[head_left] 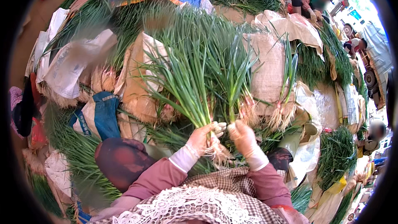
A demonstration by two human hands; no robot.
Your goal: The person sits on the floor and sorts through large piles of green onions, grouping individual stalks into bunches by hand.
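Observation:
My left hand (200, 139), in a pale glove, is closed around the lower stems of a bunch of green garlic (186, 85). Its long leaves fan upward and away from me, and pale roots (217, 152) hang below the fist. Close beside it, my gloved right hand (245, 140) pinches the white base of another green garlic stalk (232, 89). Just beyond my right hand lie reddish bulbs with roots (248, 110). A smaller loose bunch (287, 95) rests on a tan sack (267, 68), roots toward me.
Heaps of green garlic (137, 20) surround me, some under white sacks (76, 68). A blue and white sack (99, 114) lies to my left. Other people (317, 1) sit among more heaps at the far right, near parked vehicles (371, 79).

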